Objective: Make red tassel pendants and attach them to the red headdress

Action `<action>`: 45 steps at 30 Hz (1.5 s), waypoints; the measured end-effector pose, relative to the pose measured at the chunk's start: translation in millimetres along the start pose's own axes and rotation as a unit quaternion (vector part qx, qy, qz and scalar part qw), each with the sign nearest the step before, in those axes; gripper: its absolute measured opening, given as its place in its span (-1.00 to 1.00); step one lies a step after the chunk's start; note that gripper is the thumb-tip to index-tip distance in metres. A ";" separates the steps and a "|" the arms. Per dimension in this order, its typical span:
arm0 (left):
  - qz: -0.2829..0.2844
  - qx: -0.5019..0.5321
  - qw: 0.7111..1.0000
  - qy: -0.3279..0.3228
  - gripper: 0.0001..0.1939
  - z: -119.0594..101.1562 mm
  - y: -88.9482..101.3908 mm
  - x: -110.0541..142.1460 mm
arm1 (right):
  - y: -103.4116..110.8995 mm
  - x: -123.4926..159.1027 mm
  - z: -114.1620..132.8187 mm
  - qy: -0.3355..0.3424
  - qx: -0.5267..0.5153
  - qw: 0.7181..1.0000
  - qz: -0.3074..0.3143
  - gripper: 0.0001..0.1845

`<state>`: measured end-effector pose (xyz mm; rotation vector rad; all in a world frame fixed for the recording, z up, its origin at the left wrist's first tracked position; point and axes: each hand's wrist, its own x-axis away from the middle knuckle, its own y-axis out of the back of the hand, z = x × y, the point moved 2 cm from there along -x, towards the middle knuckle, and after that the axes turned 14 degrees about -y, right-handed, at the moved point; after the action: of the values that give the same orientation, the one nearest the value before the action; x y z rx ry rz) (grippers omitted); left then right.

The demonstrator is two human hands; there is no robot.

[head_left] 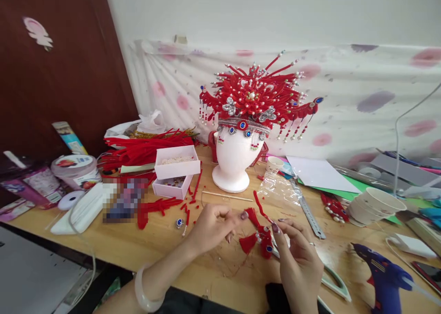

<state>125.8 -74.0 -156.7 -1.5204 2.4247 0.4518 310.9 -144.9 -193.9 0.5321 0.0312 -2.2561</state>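
My right hand point(299, 259) pinches a short red chenille stem point(259, 204) between thumb and forefinger, and the stem's free end points up. To its left, my left hand point(215, 226) has its fingers drawn together; whatever is in them, if anything, is too small to make out. Below and between the hands lie red tassels point(248, 244) and a red ornament with a blue gem point(268, 248), partly covered by my right hand. Behind them a white foam head point(234, 162) wears a red headdress point(255, 95) with pearls, silver butterflies, blue gems and hanging bead strings.
Two stacked white boxes point(177, 162) of beads stand left, beside red chenille stems point(138, 151). On the right lie a steel ruler point(312, 215), scissors point(336, 282), a blue glue gun point(382, 272) and paper cups point(374, 206). A thin wooden stick point(227, 196) lies before the head.
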 end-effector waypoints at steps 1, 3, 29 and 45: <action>-0.014 0.061 0.998 0.014 -0.57 -0.5 -1.8 4.1 | -3.5 1.1 6.1 0.001 -0.004 1.000 0.010 -0.88; -0.054 0.155 0.986 0.029 -0.77 -2.0 -4.3 11.1 | -12.7 4.5 19.8 0.017 -0.007 1.000 0.026 -0.91; -0.288 0.192 0.935 0.075 -0.74 15.6 -6.9 14.0 | -27.4 28.0 34.7 -0.042 0.010 0.997 0.061 -0.88; -0.006 -0.140 0.987 -0.083 -0.91 -9.1 -9.5 17.9 | -41.2 7.1 50.8 -0.090 -0.114 0.977 0.159 -0.87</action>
<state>126.3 -96.2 -156.0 -1.5324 2.2968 0.9123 258.5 -131.6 -156.4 0.1930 0.1047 -1.9467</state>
